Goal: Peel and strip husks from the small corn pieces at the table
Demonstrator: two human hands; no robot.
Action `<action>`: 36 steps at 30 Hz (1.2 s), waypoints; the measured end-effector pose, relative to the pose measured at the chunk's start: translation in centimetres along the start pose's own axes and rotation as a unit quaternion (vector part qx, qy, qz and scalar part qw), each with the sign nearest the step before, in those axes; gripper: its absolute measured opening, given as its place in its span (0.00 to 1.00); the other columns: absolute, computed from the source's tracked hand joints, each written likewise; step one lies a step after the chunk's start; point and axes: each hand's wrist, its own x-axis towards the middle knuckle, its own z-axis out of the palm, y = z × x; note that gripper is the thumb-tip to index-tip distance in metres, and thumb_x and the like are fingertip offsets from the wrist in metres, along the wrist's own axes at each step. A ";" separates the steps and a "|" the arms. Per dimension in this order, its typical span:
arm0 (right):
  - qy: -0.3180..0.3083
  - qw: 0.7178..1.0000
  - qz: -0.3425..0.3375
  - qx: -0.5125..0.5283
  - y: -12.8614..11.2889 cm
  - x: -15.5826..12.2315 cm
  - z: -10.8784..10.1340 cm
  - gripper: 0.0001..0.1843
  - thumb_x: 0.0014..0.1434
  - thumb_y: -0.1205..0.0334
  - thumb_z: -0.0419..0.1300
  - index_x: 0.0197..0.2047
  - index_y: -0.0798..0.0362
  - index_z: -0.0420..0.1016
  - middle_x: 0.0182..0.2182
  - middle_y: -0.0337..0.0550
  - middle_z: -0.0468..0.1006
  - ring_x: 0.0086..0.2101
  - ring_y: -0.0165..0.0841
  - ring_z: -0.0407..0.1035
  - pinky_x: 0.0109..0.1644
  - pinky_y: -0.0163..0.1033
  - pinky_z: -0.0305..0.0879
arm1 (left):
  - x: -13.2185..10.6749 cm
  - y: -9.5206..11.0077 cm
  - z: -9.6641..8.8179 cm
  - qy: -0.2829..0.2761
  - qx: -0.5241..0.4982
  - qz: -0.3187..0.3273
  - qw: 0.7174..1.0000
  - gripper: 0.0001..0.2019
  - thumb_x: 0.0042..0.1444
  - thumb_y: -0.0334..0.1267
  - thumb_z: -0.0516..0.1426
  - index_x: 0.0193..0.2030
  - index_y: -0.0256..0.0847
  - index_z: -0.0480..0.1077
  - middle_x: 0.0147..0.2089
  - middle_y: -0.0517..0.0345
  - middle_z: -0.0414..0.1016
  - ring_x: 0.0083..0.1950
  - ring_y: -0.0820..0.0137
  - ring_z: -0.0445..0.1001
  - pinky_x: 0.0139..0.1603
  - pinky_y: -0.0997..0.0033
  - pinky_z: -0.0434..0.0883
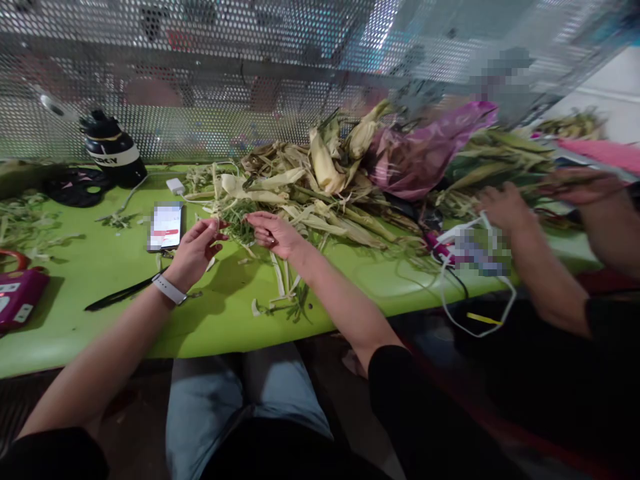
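My left hand (pixel 196 251) hovers over the green table (pixel 100 320), fingers curled in a pinch near a thin strip of husk. My right hand (pixel 274 233) is just to its right, fingers bent around thin green strands and husk pieces (pixel 240 227) that lie between the two hands. A white watch band sits on my left wrist. Behind the hands lies a big heap of corn husks and cobs (pixel 320 180). Loose husk strips (pixel 285 287) rest on the table below my right hand.
A phone (pixel 165 227) lies left of my hands, with a white charger (pixel 175 186) behind it. A black bottle (pixel 113 150) stands far left, a magenta device (pixel 17 297) at the left edge. A pink plastic bag (pixel 425 150) sits on the heap. Another person's hands (pixel 505 207) work at right. Perforated metal screen behind.
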 end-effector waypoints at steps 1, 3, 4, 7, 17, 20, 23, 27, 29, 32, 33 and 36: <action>0.006 1.000 0.003 -0.004 0.3 0.1 0.1 0.12 0.50 0.60 0.69 0.36 0.54 0.73 0.13 0.23 0.55 0.14 0.18 0.43 0.19 0.30 0.35 | -0.2 0.0 0.1 -0.007 -0.002 -0.021 1.000 0.06 0.55 0.38 0.64 0.36 0.41 0.73 0.43 0.59 0.77 0.36 0.78 0.75 0.31 0.81 0.69; 0.019 1.000 0.006 -0.008 0.8 0.3 0.2 0.12 0.49 0.60 0.69 0.36 0.54 0.74 0.13 0.23 0.55 0.14 0.18 0.43 0.19 0.30 0.35 | -0.4 0.1 0.4 -0.015 -0.006 -0.050 0.999 0.06 0.54 0.37 0.64 0.35 0.41 0.72 0.42 0.59 0.77 0.37 0.77 0.75 0.31 0.81 0.68; 0.025 1.000 0.006 -0.009 1.0 0.4 0.3 0.12 0.49 0.61 0.69 0.36 0.54 0.74 0.13 0.23 0.55 0.14 0.18 0.43 0.19 0.30 0.35 | -0.5 0.1 0.4 -0.018 -0.007 -0.054 0.998 0.06 0.54 0.37 0.64 0.35 0.40 0.72 0.42 0.59 0.76 0.37 0.77 0.75 0.30 0.81 0.68; 0.046 0.999 0.008 -0.014 1.3 0.6 0.4 0.10 0.49 0.63 0.69 0.35 0.54 0.74 0.13 0.24 0.55 0.14 0.18 0.44 0.19 0.30 0.35 | -0.6 0.0 0.4 -0.031 -0.004 -0.038 0.999 0.06 0.53 0.37 0.65 0.34 0.40 0.72 0.41 0.60 0.75 0.37 0.78 0.74 0.30 0.81 0.68; 0.049 0.992 -0.009 -0.118 1.8 0.4 0.7 0.07 0.47 0.62 0.67 0.30 0.56 0.76 0.11 0.27 0.61 0.13 0.19 0.48 0.17 0.29 0.38 | 0.1 -0.7 -0.3 -0.053 -0.041 -0.091 0.994 0.05 0.55 0.36 0.64 0.34 0.40 0.72 0.44 0.60 0.77 0.39 0.76 0.76 0.39 0.77 0.73; 0.021 0.983 0.006 -0.183 2.2 0.3 0.9 0.09 0.45 0.61 0.69 0.29 0.57 0.77 0.12 0.30 0.65 0.14 0.19 0.50 0.17 0.29 0.40 | 0.3 -0.7 -0.4 -0.031 -0.068 -0.098 0.992 0.04 0.54 0.33 0.63 0.35 0.40 0.72 0.42 0.60 0.78 0.30 0.81 0.72 0.35 0.79 0.72; 0.016 0.978 0.008 -0.207 2.2 0.4 0.7 0.10 0.45 0.60 0.69 0.29 0.57 0.78 0.12 0.30 0.64 0.14 0.19 0.50 0.17 0.29 0.40 | 0.4 -0.6 -0.4 -0.016 -0.082 -0.092 0.992 0.02 0.57 0.34 0.61 0.36 0.41 0.72 0.41 0.59 0.78 0.32 0.79 0.74 0.35 0.79 0.73; 0.069 0.980 -0.022 -0.185 1.3 0.5 -0.3 0.08 0.45 0.62 0.68 0.28 0.57 0.78 0.15 0.31 0.66 0.16 0.19 0.50 0.18 0.29 0.41 | 0.8 -0.3 -0.6 -0.001 -0.096 0.007 0.995 0.03 0.57 0.34 0.61 0.35 0.41 0.71 0.40 0.58 0.78 0.42 0.75 0.78 0.45 0.76 0.74; 0.083 0.982 -0.041 -0.167 0.6 0.5 -0.8 0.08 0.46 0.61 0.68 0.30 0.56 0.78 0.16 0.31 0.66 0.17 0.20 0.51 0.19 0.29 0.42 | 1.1 -0.1 -0.8 0.030 -0.094 0.078 0.992 0.04 0.55 0.34 0.63 0.34 0.41 0.71 0.40 0.59 0.79 0.45 0.74 0.78 0.50 0.74 0.73; 0.106 0.983 -0.065 -0.133 -0.5 0.3 -1.4 0.08 0.46 0.60 0.67 0.30 0.55 0.78 0.16 0.31 0.65 0.18 0.21 0.53 0.19 0.30 0.43 | 1.4 -0.1 -1.0 0.083 -0.072 0.111 0.988 0.06 0.53 0.36 0.64 0.33 0.42 0.71 0.40 0.59 0.79 0.47 0.72 0.78 0.50 0.72 0.72; 0.115 0.984 -0.075 -0.118 -0.8 0.2 -1.5 0.08 0.46 0.61 0.67 0.30 0.55 0.77 0.17 0.31 0.64 0.18 0.21 0.53 0.20 0.30 0.43 | 1.4 -0.1 -1.1 0.098 -0.065 0.106 0.987 0.06 0.53 0.37 0.64 0.33 0.42 0.71 0.40 0.59 0.79 0.46 0.72 0.78 0.49 0.72 0.72; 0.139 0.984 -0.102 -0.056 -1.4 0.2 -1.6 0.06 0.47 0.61 0.65 0.30 0.53 0.75 0.19 0.30 0.63 0.18 0.20 0.52 0.20 0.30 0.44 | 1.6 -0.2 -1.4 0.125 -0.057 0.091 0.986 0.05 0.53 0.37 0.64 0.33 0.42 0.72 0.41 0.58 0.79 0.44 0.73 0.78 0.45 0.74 0.72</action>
